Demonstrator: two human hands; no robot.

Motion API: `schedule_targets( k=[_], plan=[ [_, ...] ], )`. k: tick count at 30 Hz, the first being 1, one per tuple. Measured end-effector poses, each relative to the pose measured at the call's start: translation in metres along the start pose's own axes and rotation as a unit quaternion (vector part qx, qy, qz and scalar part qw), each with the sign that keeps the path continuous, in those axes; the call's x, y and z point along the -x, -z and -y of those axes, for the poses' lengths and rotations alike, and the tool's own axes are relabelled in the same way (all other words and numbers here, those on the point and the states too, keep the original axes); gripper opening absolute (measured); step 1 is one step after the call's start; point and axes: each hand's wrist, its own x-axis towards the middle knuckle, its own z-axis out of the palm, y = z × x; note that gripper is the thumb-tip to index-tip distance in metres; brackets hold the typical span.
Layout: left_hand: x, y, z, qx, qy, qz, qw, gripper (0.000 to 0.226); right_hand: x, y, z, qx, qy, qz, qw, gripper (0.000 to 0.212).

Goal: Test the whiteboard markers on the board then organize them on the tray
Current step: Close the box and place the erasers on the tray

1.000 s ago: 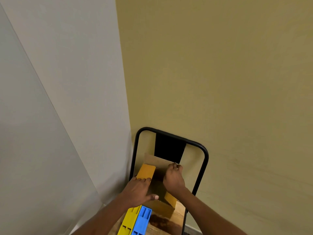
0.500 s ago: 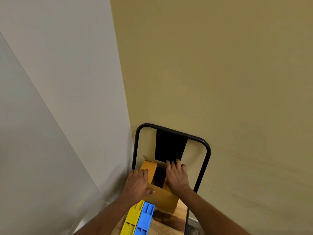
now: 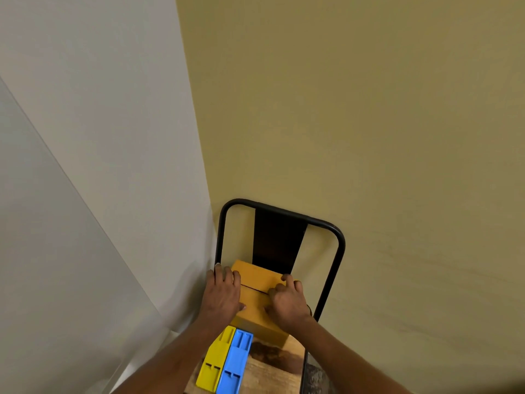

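Note:
A brown cardboard box (image 3: 257, 275) stands on a wooden chair seat (image 3: 272, 371), its two top flaps folded down with a dark seam between them. My left hand (image 3: 223, 294) lies flat on the box's left side, fingers straight. My right hand (image 3: 287, 302) presses the right part of the flaps with bent fingers. In front of the box a yellow tray (image 3: 213, 365) and a blue tray (image 3: 234, 362) lie side by side, both slotted. No markers show.
The chair's black metal back frame (image 3: 338, 251) and dark back slat (image 3: 278, 240) rise behind the box, close to a yellow wall (image 3: 369, 123). A large pale panel (image 3: 42, 251) stands at the left beside a white wall.
The box's flaps were open a second ago and now lie folded down. Both hands moved onto the top of the box and press on it.

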Motion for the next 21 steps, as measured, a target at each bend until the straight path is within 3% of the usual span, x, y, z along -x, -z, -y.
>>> schedule_targets(
  k=[6, 21],
  plan=[
    [0.002, -0.001, -0.002, -0.005, 0.001, 0.008, 1.0, 0.084, 0.006, -0.013, 0.007, 0.021, 0.003, 0.0, 1.0, 0.03],
    [0.022, -0.018, 0.007, 0.05, -0.017, 0.032, 0.998, 0.073, 0.007, -0.016, 0.017, 0.054, -0.01, -0.031, 0.998, 0.033]
  ],
)
